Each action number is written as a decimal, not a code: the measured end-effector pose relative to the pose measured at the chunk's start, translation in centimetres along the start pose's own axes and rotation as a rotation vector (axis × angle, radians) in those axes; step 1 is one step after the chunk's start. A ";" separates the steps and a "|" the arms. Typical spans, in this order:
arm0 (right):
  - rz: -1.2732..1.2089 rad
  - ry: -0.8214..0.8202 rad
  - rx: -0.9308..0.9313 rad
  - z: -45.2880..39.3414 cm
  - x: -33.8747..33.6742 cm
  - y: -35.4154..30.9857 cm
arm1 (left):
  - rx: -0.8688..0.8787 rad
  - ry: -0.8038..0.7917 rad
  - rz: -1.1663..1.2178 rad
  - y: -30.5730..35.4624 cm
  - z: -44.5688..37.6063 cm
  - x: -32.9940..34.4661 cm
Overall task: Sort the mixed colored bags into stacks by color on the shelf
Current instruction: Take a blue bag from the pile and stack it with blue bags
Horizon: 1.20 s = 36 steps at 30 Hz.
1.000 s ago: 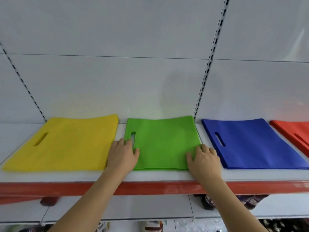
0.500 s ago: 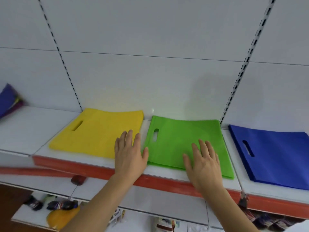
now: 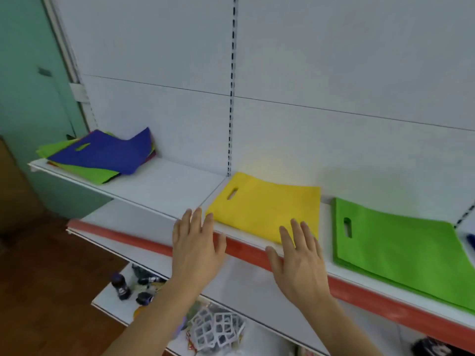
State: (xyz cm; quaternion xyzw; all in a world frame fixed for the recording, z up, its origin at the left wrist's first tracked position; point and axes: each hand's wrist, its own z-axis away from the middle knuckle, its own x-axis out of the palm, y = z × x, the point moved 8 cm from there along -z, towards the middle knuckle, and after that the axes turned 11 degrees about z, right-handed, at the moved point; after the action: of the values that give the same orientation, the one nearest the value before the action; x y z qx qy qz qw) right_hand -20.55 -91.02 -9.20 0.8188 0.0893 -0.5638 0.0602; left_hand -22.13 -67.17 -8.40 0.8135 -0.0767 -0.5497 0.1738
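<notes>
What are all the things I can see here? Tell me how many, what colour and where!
mixed bag pile: one heap, blue on top with green beneath and other colours at the edges, far left of the shelf
yellow bag stack: one, yellow, middle of the shelf
green bag stack: one, green, right of the yellow stack
blue bag: only a sliver visible, blue, far right edge
shelf: one, white with a red front strip
small bottles: a few, dark, lower shelf at left
cube puzzles: several, white frames, lower shelf
left hand: one, fingers straight, empty, before the shelf edge
right hand: one, fingers straight, empty, over the yellow stack's near corner
</notes>
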 end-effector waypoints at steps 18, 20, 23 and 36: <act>-0.122 -0.002 -0.292 -12.1 5.6 -34.5 | -0.255 0.069 -0.089 -31.7 -4.4 -10.8; -0.143 -0.007 -0.288 -14.8 6.3 -37.1 | -0.272 0.055 -0.109 -34.2 -6.5 -11.4; -0.202 0.006 -0.269 -18.8 6.9 -40.7 | -0.270 0.028 -0.149 -37.6 -10.2 -12.0; -0.106 -0.028 -0.223 -30.2 11.5 -49.9 | -0.222 0.004 -0.097 -47.7 -23.4 -11.5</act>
State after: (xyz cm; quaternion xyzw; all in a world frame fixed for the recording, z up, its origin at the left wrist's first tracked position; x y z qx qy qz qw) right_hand 0.32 -35.41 -9.05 0.7931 0.1939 -0.5643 0.1221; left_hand -8.11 -14.62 -8.12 0.7930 0.0245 -0.5611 0.2362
